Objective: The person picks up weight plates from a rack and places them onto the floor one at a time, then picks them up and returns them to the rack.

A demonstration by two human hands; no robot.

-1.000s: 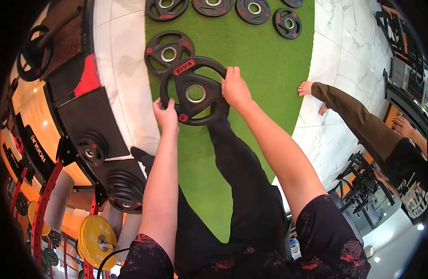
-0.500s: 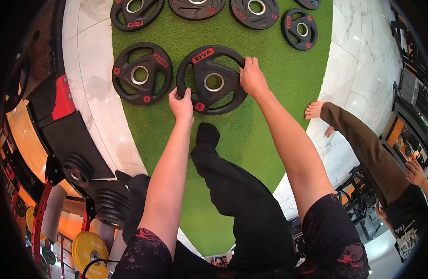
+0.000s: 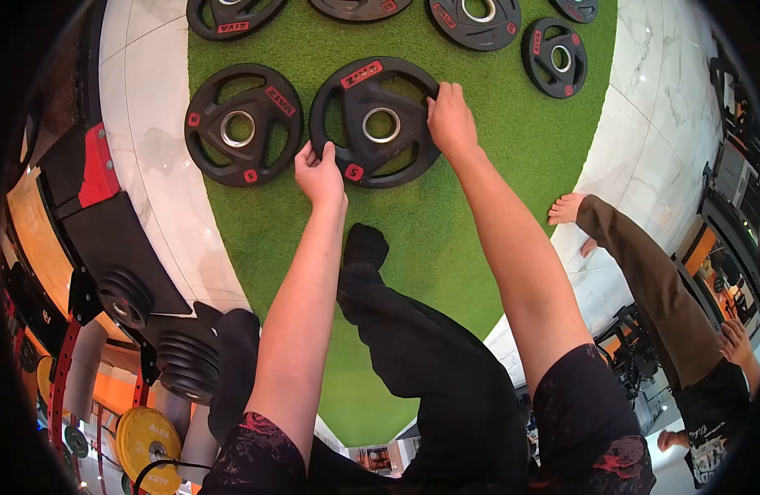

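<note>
A black weight plate (image 3: 359, 103) with red ZIVA lettering and a metal-ringed centre hole is held between my two hands, low over the green turf. My left hand (image 3: 320, 175) grips its lower-left rim, thumb on the upper face and fingers curled at the edge. On the opposite side, my right hand (image 3: 453, 124) is wrapped over the right rim. Just left lies a second, similar weight plate (image 3: 262, 111), flat on the turf and close to my left fingers.
More plates lie at the far side, including a smaller plate (image 3: 545, 70) at right. My black-socked foot (image 3: 365, 246) is on the turf (image 3: 479, 239) below the held plate. Another person's bare foot (image 3: 566, 208) stands at the right edge. Stacked plates (image 3: 188, 363) and a rack are at left.
The view has shifted slightly, and the plates sit a little higher in it. The held plate is now nearer the left-hand plate. Both hands keep their grip.
</note>
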